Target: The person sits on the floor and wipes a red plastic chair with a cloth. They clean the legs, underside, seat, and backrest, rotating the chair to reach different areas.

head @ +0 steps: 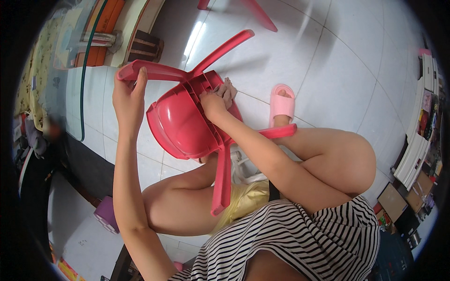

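Note:
A red plastic chair point(179, 119) lies tipped before me, its ribbed underside and four legs showing. My left hand point(130, 86) grips the end of one chair leg at the upper left, thumb on top. Against the ribs under the seat, my right hand point(213, 105) holds a crumpled grey-brown cloth point(226, 92); its fingertips are partly hidden. One leg of the chair points down across my lap, and another reaches over my knee.
A glass tabletop point(75, 102) with a dark green edge stands at the left, near a shelf with orange boxes point(112, 17). Beyond the chair, red legs point(260, 15) of another piece stand on the tiled floor point(344, 70). A purple stool point(107, 214) is lower left. White drawers and clutter line the right.

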`<act>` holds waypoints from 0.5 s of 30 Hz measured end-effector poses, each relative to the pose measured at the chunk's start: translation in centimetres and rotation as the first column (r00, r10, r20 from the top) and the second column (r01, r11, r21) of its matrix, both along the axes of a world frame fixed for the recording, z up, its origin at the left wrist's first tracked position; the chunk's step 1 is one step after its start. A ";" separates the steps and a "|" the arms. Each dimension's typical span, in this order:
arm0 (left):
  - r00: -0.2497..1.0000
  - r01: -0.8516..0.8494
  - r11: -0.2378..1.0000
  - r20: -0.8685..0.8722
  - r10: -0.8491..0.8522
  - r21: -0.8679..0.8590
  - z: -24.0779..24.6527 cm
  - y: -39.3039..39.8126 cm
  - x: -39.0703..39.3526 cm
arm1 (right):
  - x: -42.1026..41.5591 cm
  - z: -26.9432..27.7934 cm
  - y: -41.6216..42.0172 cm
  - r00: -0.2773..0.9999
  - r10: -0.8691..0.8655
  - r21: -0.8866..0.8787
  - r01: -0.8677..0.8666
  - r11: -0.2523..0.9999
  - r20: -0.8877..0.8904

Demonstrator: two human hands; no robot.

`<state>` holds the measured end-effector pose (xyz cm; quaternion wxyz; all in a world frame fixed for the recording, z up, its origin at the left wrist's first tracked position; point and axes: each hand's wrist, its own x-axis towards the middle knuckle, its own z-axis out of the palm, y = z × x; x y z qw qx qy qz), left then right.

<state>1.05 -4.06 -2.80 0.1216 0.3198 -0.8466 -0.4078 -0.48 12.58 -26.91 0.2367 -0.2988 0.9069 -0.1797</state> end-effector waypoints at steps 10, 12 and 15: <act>1.000 0.009 1.000 -0.018 -0.009 0.019 -1.4 -0.2 0.3 | -4.8 5.9 3.6 0.905 -0.165 0.055 0.156 0.986 0.392; 1.000 0.022 1.000 -0.010 -0.022 0.021 -1.8 -0.1 0.1 | -6.2 3.6 4.8 0.750 -0.447 -0.019 0.521 0.853 0.488; 1.000 0.007 0.999 0.006 -0.007 0.031 -1.1 0.2 0.3 | -7.0 1.1 5.0 0.674 -0.618 -0.138 0.713 0.688 0.405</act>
